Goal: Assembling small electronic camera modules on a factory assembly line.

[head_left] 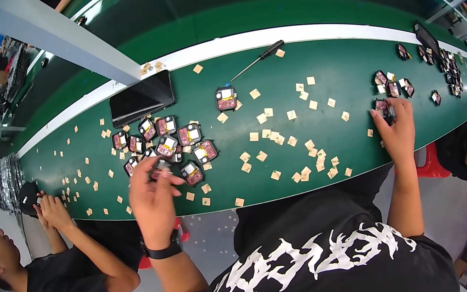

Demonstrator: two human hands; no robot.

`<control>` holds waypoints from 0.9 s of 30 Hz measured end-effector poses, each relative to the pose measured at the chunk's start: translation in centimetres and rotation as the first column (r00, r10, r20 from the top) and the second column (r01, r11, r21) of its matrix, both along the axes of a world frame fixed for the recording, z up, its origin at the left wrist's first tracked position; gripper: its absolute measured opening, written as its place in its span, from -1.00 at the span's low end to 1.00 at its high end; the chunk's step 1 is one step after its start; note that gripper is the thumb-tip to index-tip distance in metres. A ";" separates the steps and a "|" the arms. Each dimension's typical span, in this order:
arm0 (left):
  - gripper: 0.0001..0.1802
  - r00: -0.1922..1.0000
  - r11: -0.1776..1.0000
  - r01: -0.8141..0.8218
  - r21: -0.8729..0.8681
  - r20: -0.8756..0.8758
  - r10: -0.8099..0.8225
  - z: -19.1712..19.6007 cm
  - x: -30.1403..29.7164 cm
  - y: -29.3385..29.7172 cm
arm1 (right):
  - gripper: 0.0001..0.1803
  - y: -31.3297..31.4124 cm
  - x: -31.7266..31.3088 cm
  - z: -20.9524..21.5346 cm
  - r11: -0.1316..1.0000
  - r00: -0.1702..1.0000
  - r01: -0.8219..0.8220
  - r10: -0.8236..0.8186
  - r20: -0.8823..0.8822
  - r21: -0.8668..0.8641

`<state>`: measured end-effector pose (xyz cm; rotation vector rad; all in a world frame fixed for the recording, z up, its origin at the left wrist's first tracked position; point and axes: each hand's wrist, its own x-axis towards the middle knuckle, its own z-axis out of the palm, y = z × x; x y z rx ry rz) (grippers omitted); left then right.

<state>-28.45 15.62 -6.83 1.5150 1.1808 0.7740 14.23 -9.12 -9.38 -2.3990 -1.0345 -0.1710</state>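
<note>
The right hand (397, 124) is gripping a black-cased device (381, 105) between thumb and fingers; the device is sitting at their tips, its lower part partly hiding behind them. The left hand (153, 197) is hanging over the near side of a cluster of similar devices (168, 146); its fingers are showing blurred around a greyish piece (162, 164), and whether they are holding it, I cannot tell. A few more devices (395, 89) are lying just beyond the right hand. Beige squares (291, 115) are lying between the hands, a screwdriver (272, 50) farther back. Toward the right rim, crowded devices (452, 76) are blending together, too small to make out
</note>
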 end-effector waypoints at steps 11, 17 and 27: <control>-0.57 0.707 0.584 0.152 0.797 -0.501 0.499 1.2 3.3 3.2 | -0.43 1.8 -5.0 3.0 0.950 0.926 -0.223 0.277 -0.258 0.219; -0.34 0.633 0.630 0.620 -0.467 0.773 -0.051 1.0 16.7 -9.2 | -0.39 4.2 -9.2 4.9 0.869 0.821 -0.381 0.475 -0.317 0.317; -0.69 0.743 0.612 0.565 -0.553 0.664 -0.086 -0.7 18.3 -9.8 | -0.59 2.0 -8.8 5.0 0.951 0.668 -0.222 0.308 -0.678 0.214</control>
